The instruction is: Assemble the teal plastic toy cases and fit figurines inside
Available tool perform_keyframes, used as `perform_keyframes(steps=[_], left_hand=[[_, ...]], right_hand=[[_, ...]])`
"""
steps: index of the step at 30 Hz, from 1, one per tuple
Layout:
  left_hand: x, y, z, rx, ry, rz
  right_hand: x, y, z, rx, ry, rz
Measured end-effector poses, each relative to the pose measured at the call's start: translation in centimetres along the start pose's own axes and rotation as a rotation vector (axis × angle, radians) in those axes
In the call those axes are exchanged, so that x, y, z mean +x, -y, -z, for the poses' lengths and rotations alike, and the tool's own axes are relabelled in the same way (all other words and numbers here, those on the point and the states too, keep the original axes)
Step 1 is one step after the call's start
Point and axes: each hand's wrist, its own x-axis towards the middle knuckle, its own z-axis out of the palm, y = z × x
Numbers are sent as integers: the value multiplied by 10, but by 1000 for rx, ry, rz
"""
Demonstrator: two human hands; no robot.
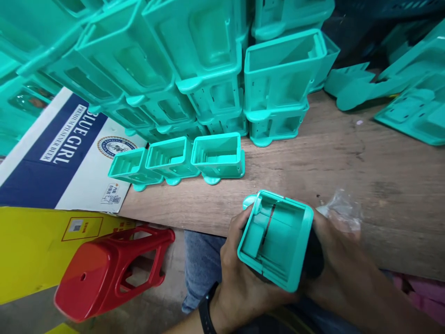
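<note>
A teal plastic box (pixel 287 236) is tilted with its open end facing me, just in front of the table's edge. Inside it show a raised block along one side and a thin dark red strip. My left hand (pixel 232 266) is closed around the box's left and lower side. On the right side, my right hand (pixel 335 253) grips the same box, its fingers mostly hidden behind it. Something black (pixel 314 253) shows between the box and my right palm; I cannot make out what it is. A crumpled clear plastic bag (pixel 342 206) lies right beside my right hand.
Three teal boxes stand in a row, the nearest one (pixel 219 169) at its right end. Behind them rise stacked teal boxes (pixel 205 41). Flat teal parts (pixel 417 106) lie at the right. A beer carton (pixel 79 162) and a red stool (pixel 86 278) are at the left.
</note>
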Motion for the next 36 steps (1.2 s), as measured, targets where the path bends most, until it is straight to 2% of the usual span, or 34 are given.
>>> perform_keyframes(steps=[5,9,12,15,17,19,21,24,32,36], left_hand=[[5,8,9,-253,50,-8],[14,14,20,-356,136,-23],[29,18,32,-456,267,-48],[46,20,44,-482,421,-115],[51,21,47,-456,453,-117],[49,22,44,-444,426,-81],[43,24,38,-421,349,-76],[36,28,31,-327,259,-138],[45,30,39,-194,299,-194],[47,30,38,-223,285,-209]], right_hand=[[-3,7,-4,8,-95,-22],[9,-7,12,30,-3,95],[23,-27,25,66,68,152],[38,-41,26,60,73,221],[46,-44,22,67,85,309],[51,-43,19,97,80,358],[52,-41,17,116,81,338],[50,-40,18,115,134,292],[46,-34,20,124,107,281],[46,-30,19,128,72,301]])
